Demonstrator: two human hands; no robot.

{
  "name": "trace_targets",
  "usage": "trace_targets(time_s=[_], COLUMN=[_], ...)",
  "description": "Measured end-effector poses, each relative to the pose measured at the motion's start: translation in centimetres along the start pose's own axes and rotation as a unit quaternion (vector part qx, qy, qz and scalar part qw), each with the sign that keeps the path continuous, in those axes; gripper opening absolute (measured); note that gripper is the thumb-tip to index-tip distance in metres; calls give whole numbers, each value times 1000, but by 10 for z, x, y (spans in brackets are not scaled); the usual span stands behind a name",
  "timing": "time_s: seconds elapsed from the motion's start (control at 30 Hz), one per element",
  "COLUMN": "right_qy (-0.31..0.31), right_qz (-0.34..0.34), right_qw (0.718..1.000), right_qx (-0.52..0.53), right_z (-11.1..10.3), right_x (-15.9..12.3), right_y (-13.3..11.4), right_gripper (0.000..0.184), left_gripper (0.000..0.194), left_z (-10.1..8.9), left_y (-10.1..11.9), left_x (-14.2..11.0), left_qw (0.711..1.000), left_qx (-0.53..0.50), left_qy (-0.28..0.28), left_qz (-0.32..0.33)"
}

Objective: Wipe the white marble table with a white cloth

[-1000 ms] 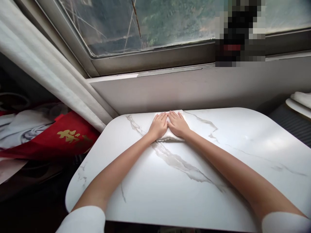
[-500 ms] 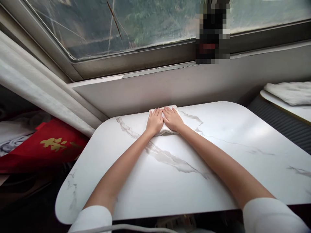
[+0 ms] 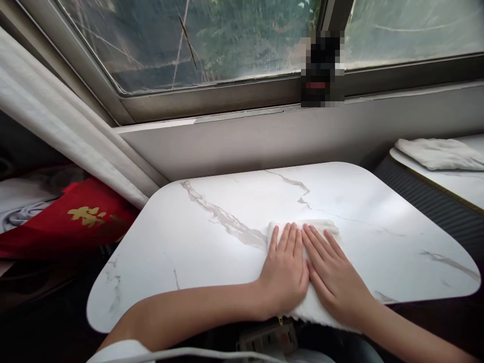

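Observation:
A folded white cloth point(image 3: 319, 228) lies at the near edge of the white marble table point(image 3: 212, 242), its near end hanging over the rim. My left hand point(image 3: 284, 272) and my right hand point(image 3: 333, 275) lie flat on the cloth side by side, fingers stretched out and pointing away from me. Both palms press on the cloth and cover most of it.
A grey wall and a window sill point(image 3: 242, 108) run behind the table. A white curtain point(image 3: 64, 126) hangs at the left above a red cloth with gold print point(image 3: 75, 222). Another white cloth point(image 3: 438, 154) lies on a second table at the right.
Both hands have slid the cloth from the far edge of the table back to the near edge. They stay flat on it, side by side.

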State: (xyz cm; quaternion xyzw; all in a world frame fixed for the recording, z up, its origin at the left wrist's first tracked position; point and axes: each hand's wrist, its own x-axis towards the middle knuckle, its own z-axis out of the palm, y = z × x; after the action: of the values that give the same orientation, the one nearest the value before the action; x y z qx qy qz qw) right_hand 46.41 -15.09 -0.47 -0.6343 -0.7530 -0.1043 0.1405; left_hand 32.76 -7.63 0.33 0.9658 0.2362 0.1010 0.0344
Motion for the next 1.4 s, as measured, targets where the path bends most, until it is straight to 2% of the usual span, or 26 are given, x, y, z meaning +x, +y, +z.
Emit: trace_targets(time_s=[0.1, 0.23, 0.37, 0.57, 0.67, 0.77, 0.9, 1.03, 1.2, 1.4], right_qy=[7, -10, -26, -46, -56, -62, -51, -47, -36, -8], right_qz=[4, 20, 47, 50, 52, 52, 55, 50, 29, 17], right_qw=[1000, 1000, 998, 998, 997, 996, 997, 998, 999, 1000], right_qx=[-2, -3, 15, 19, 21, 30, 21, 11, 16, -4], right_z=[-4, 6, 29, 60, 66, 67, 67, 59, 36, -4], right_x=[-13, 7, 62, 152, 177, 185, 177, 149, 82, -14], right_y=[-3, 15, 60, 132, 153, 163, 163, 161, 151, 100], right_gripper=[67, 65, 58, 55, 55, 55, 54, 54, 52, 59], left_gripper=[54, 55, 54, 54, 54, 53, 53, 53, 54, 57], left_z=[-5, 0, 16, 31, 35, 39, 41, 40, 40, 23], left_y=[7, -6, -40, -96, -107, -109, -103, -79, -23, 43], left_x=[-6, 16, 72, 167, 195, 207, 206, 194, 158, 86], left_qw=[999, 1000, 999, 995, 992, 988, 988, 991, 994, 1000], left_qx=[-9, -15, -6, 3, 3, 2, -1, -1, -8, -17], left_qy=[-11, -7, 13, 27, 37, 51, 54, 53, 64, 23], left_qz=[30, 16, -35, -94, -124, -144, -144, -126, -94, -13])
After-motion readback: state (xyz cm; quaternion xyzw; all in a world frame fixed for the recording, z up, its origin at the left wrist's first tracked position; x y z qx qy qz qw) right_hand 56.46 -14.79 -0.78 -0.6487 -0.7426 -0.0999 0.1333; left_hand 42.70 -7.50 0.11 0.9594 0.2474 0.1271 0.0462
